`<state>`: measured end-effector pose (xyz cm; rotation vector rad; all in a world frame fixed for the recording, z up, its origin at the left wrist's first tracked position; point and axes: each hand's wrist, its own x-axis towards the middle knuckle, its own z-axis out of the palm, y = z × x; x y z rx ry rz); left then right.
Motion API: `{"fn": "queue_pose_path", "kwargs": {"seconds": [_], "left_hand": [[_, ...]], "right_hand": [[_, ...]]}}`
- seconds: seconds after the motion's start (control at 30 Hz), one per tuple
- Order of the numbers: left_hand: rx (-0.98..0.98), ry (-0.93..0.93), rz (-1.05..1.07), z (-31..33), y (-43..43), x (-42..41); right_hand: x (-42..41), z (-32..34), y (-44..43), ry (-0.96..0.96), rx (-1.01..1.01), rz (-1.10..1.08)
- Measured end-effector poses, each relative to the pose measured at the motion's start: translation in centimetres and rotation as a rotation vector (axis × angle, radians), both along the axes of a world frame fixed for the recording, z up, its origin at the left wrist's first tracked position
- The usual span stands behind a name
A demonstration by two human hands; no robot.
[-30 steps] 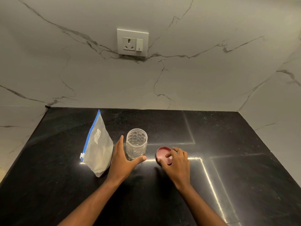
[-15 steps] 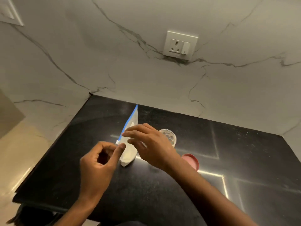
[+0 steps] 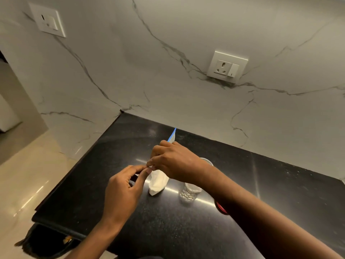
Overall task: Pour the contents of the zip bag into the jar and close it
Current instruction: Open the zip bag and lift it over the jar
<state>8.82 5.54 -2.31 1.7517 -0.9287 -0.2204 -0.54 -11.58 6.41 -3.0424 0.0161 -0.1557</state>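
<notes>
Both hands pinch the zip bag (image 3: 158, 181) upright on the worktop (image 3: 168, 221): left hand (image 3: 123, 191) near, right hand (image 3: 177, 161) above. Each grip is closed on its top edge, beside the jar (image 3: 188, 192).

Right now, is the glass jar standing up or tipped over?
Standing up. The jar sits base down on the black counter, its open rim showing behind the right hand. Its red lid lies apart, beside it.

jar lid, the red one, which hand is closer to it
Right. The red lid peeks out beneath the right forearm, but the right hand is at the zip bag; the left hand is farther left.
</notes>
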Motion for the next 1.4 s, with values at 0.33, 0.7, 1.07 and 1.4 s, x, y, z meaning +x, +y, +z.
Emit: {"fn": "queue_pose_path", "kwargs": {"seconds": [0.33, 0.7, 1.07, 1.4], "left_hand": [[0.025, -0.233, 0.026, 0.0, 0.1, 0.3], [0.007, -0.263, 0.033, -0.3, 0.6, 0.6], [-0.036, 0.235, -0.062, 3.0, -2.3, 3.7], [0.263, 0.473, -0.420, 3.9, -9.9, 6.5]], "right_hand": [[-0.2, 0.7, -3.6, 0.023, -0.098, -0.023], [-0.4, 1.9, -10.9, 0.061, -0.147, -0.170], [-2.0, 0.2, -5.2, -0.389, 0.659, -0.665], [-0.6, -3.6, -0.1, -0.490, 1.511, -0.962]]}}
